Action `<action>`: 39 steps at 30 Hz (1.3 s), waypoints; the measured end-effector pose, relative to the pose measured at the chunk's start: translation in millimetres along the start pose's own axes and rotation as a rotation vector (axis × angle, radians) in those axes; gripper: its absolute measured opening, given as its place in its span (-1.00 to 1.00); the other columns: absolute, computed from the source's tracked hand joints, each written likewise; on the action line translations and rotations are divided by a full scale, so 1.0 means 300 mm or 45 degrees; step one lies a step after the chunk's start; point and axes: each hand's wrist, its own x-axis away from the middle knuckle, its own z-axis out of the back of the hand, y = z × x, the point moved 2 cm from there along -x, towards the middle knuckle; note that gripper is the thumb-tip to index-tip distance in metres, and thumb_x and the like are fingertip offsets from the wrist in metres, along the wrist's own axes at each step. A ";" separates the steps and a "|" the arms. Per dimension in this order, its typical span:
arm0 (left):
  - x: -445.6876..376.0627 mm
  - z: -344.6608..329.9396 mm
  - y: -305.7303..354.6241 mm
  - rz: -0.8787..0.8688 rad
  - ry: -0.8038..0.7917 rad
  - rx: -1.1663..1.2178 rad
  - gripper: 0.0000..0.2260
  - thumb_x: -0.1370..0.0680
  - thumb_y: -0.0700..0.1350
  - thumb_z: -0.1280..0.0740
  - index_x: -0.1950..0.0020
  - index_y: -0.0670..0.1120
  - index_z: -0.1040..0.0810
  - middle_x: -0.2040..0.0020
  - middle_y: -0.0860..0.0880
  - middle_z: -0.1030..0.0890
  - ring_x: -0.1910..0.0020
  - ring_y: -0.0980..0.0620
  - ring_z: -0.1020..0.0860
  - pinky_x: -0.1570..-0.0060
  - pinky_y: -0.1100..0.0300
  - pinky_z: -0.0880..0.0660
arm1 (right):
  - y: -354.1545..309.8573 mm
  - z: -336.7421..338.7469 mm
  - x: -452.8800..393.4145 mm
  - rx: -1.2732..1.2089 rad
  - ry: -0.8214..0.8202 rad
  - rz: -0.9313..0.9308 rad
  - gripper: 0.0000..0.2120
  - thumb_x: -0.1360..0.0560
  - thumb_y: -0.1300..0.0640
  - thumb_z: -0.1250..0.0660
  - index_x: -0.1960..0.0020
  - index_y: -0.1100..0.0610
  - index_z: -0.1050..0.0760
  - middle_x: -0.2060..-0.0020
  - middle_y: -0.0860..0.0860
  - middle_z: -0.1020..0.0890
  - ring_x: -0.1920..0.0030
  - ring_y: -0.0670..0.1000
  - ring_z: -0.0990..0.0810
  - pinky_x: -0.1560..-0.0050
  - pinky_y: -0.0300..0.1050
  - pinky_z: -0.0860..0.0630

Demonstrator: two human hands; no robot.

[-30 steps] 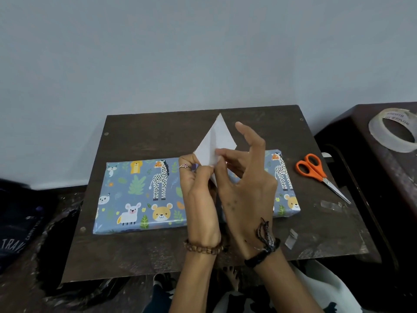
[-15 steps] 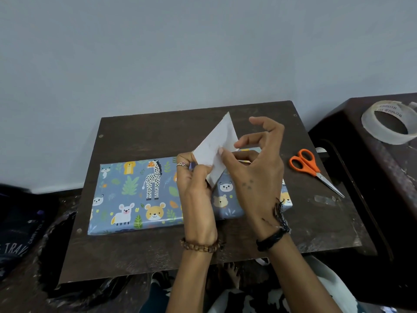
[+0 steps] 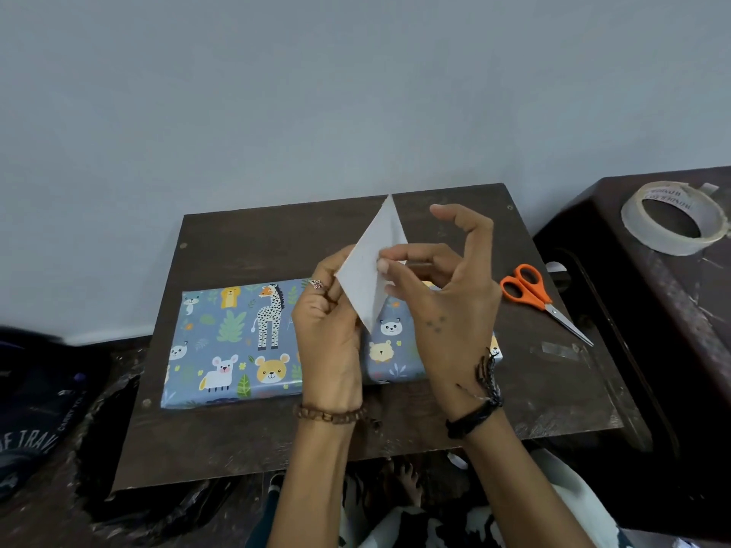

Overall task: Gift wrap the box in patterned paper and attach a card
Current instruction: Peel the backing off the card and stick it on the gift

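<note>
— Since a second ago, what has moved on my feed?

— Both hands have lifted the white card (image 3: 374,267) a little higher above the wrapped box (image 3: 233,342), and the right hand's (image 3: 447,310) fingers have spread wider; its index finger now arches up well clear of the paper.

— How do I read the grips?

— My left hand (image 3: 330,330) is curled round the card's left corner, thumb in front, ringed finger behind. The right hand pinches the card's middle with thumb and a fingertip, while its other fingers stand free. So both are grasping the card.

— And the card itself?

— It hangs as a folded diamond, one point up and one point down, held in the air above the box and nearer its right half. I cannot tell whether the lower point touches the paper.

— Where is the box?

— Flat on the dark wooden table (image 3: 514,409), already covered in blue paper printed with animals. My wrists cross over its near edge and hide part of its right half.

— Anything else around the box?

— Orange-handled scissors (image 3: 532,292) lie on the table to the right of the box, blades pointing toward the near right. A strip of clear tape (image 3: 559,350) is stuck to the table just nearer than the blades. Farther right of the box, on a separate dark surface, sits a roll of clear tape (image 3: 672,221).
</note>
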 end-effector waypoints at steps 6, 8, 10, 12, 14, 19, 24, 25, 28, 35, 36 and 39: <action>-0.025 0.020 0.040 -0.114 -0.342 -0.128 -0.64 -0.48 -0.21 -0.24 -0.21 0.13 -0.42 -0.13 0.01 -0.54 -0.08 0.11 -0.55 -0.09 0.18 -0.54 | -0.015 0.012 -0.012 -0.279 -0.164 -0.170 -0.50 -0.37 0.40 -0.43 -0.11 -0.02 -0.32 0.29 0.02 -0.68 0.30 -0.05 -0.66 0.31 -0.27 -0.55; -0.034 0.022 0.040 -0.104 -0.382 -0.073 -0.58 -0.45 -0.18 -0.23 -0.26 0.15 -0.38 -0.13 0.05 -0.54 -0.13 0.08 -0.54 -0.08 0.21 -0.54 | -0.012 0.004 -0.011 -0.418 -0.228 -0.252 -0.53 -0.37 0.41 -0.40 -0.11 0.02 -0.32 0.29 0.03 -0.69 0.30 -0.04 -0.65 0.29 -0.26 -0.54; -0.051 0.034 0.033 -0.088 -0.385 -0.069 -0.55 -0.42 -0.16 -0.27 -0.26 0.18 -0.36 -0.09 0.14 -0.56 -0.15 0.04 -0.53 -0.07 0.21 -0.55 | -0.004 0.000 -0.008 -0.473 -0.279 -0.283 -0.56 -0.39 0.40 -0.38 -0.12 0.05 -0.32 0.27 0.04 -0.69 0.27 -0.03 -0.66 0.27 -0.24 -0.55; -0.061 0.046 0.035 -0.060 -0.402 -0.089 -0.52 -0.35 -0.07 -0.34 -0.24 0.18 -0.37 -0.05 0.19 -0.58 -0.14 0.08 -0.53 -0.05 0.24 -0.55 | -0.002 -0.001 -0.006 -0.498 -0.322 -0.284 -0.58 -0.39 0.37 -0.37 -0.13 0.08 -0.32 0.27 0.03 -0.69 0.28 -0.04 -0.65 0.27 -0.24 -0.54; -0.064 0.053 0.039 -0.034 -0.428 -0.108 -0.56 -0.37 -0.10 -0.37 -0.22 0.15 -0.41 -0.01 0.20 -0.59 -0.09 0.12 -0.54 0.00 0.29 -0.56 | -0.008 0.004 -0.006 -0.541 -0.394 -0.330 -0.61 -0.39 0.30 -0.35 -0.14 0.09 -0.30 0.31 0.00 -0.69 0.32 -0.07 -0.64 0.31 -0.26 -0.53; -0.067 0.068 0.065 -0.042 -0.248 -0.010 -0.75 -0.28 -0.20 -0.47 0.09 -0.04 -0.55 0.30 0.12 -0.65 0.27 0.18 -0.59 0.34 0.34 -0.53 | 0.025 0.068 -0.040 -0.618 -0.485 -0.561 -0.66 -0.36 0.04 -0.32 -0.12 -0.01 -0.38 0.33 0.01 -0.62 0.37 -0.05 -0.58 0.35 -0.16 -0.52; -0.067 0.069 0.074 0.006 -0.224 -0.042 -0.79 -0.25 -0.16 -0.44 0.16 -0.12 -0.54 0.26 0.00 -0.66 0.23 0.06 -0.61 0.21 0.18 -0.60 | 0.046 0.083 -0.043 -0.537 -0.545 -0.538 -0.45 -0.26 0.23 -0.51 -0.16 -0.02 -0.37 0.39 -0.03 -0.62 0.25 -0.02 -0.63 0.26 -0.25 -0.55; -0.066 0.069 0.077 0.026 -0.235 -0.018 -0.78 -0.26 -0.18 -0.43 0.13 -0.13 -0.53 0.23 -0.02 -0.67 0.20 0.04 -0.62 0.17 0.14 -0.60 | 0.048 0.073 -0.044 -0.547 -0.529 -0.521 -0.48 -0.26 0.25 -0.45 -0.15 -0.01 -0.37 0.41 -0.04 -0.61 0.22 0.00 -0.63 0.21 -0.24 -0.56; -0.069 0.069 0.086 0.084 -0.262 0.062 -0.81 -0.34 -0.27 -0.39 0.07 -0.14 -0.52 0.21 -0.02 -0.69 0.21 0.04 -0.65 0.21 0.14 -0.62 | 0.058 0.057 -0.048 -0.512 -0.526 -0.493 -0.56 -0.33 0.28 -0.38 -0.14 0.01 -0.37 0.40 -0.01 -0.63 0.26 -0.04 -0.63 0.20 -0.24 -0.57; -0.069 0.086 0.091 0.106 -0.267 0.074 -0.74 -0.28 -0.24 -0.40 0.05 -0.12 -0.53 0.19 -0.01 -0.69 0.18 0.04 -0.66 0.15 0.12 -0.63 | 0.043 0.037 -0.043 -0.457 -0.500 -0.435 -0.63 -0.44 0.40 -0.30 -0.15 0.09 -0.36 0.43 -0.02 -0.62 0.39 -0.15 -0.58 0.29 -0.29 -0.52; -0.069 0.089 0.092 0.120 -0.273 0.090 -0.72 -0.27 -0.24 -0.40 0.03 -0.12 -0.54 0.18 -0.01 -0.69 0.16 0.03 -0.66 0.14 0.12 -0.62 | 0.040 0.032 -0.042 -0.469 -0.493 -0.427 -0.64 -0.45 0.42 -0.29 -0.15 0.12 -0.35 0.44 -0.03 -0.61 0.41 -0.16 -0.56 0.32 -0.31 -0.50; -0.066 0.099 0.097 0.159 -0.299 0.106 -0.67 -0.25 -0.24 -0.41 0.00 -0.13 -0.55 0.12 -0.04 -0.69 0.11 0.00 -0.66 0.14 0.15 -0.61 | 0.028 0.013 -0.035 -0.491 -0.506 -0.415 -0.66 -0.45 0.43 -0.28 -0.14 0.13 -0.35 0.43 -0.01 -0.59 0.44 -0.16 -0.54 0.34 -0.33 -0.48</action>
